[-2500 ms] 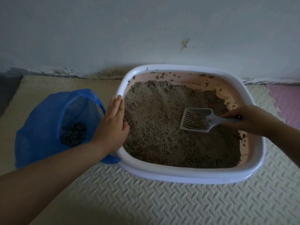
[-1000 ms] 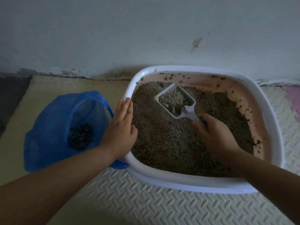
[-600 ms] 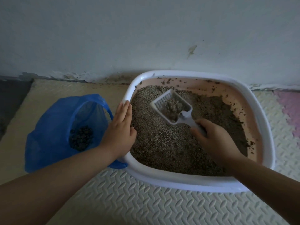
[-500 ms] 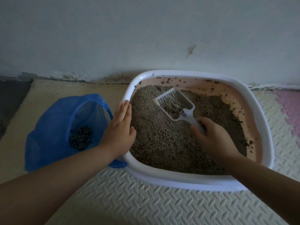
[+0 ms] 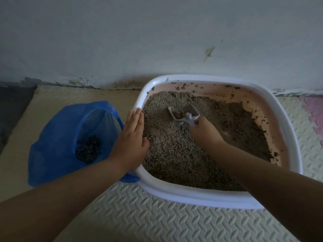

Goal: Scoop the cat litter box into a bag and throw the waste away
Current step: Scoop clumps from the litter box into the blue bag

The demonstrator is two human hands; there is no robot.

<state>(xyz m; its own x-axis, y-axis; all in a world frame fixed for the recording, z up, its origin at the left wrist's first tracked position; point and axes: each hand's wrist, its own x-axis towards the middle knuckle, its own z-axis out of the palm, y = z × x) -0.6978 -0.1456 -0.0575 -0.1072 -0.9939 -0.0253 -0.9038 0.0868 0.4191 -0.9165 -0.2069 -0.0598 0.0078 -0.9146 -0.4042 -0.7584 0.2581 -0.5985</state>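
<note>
right hand (image 5: 203, 127): clamped on scoop (image 5: 183, 114) handle, blade dug into litter (image 5: 174, 154)
left hand (image 5: 131, 142): flat on litter box (image 5: 192, 194) rim, fingers straight
bag (image 5: 52, 145): just beside box, mouth open, clumps (image 5: 89, 149) inside
risk: prob litter on mat (image 5: 139, 215) from a tilted lift; missed drop from floppy bag mouth

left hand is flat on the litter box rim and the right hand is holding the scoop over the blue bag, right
Not quite. The head view shows the right hand gripping the scoop down in the litter inside the litter box, not over the blue bag. The left hand does lie flat on the box's left rim.
</note>
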